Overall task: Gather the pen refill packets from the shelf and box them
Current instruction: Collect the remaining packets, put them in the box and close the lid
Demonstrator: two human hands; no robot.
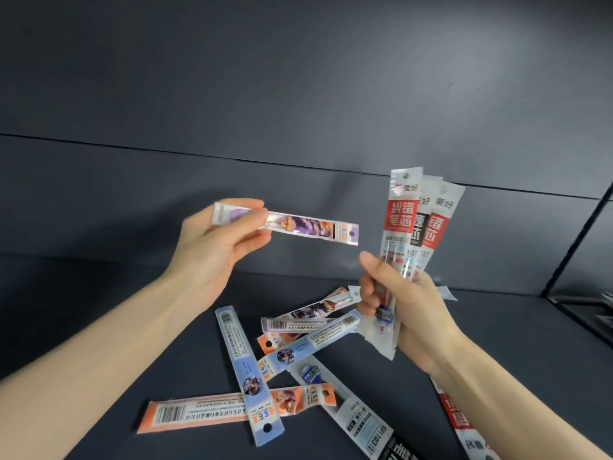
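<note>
My left hand point(215, 247) holds one purple pen refill packet point(311, 230) level above the dark shelf point(116, 313), gripped near its left end. My right hand point(404, 310) grips a fanned bundle of three red, black and white refill packets point(414, 220) standing upright. Below and between the hands several loose packets lie crossed on the shelf: a blue one point(245, 373), an orange one point(212, 411), a white one point(348, 406) and others point(308, 327). A red-and-white packet point(461, 423) lies under my right forearm. No box is in view.
The shelf's dark back panel point(298, 111) rises behind the hands. A dark vertical divider point(577, 240) stands at the right, with another compartment point(587, 310) beyond it.
</note>
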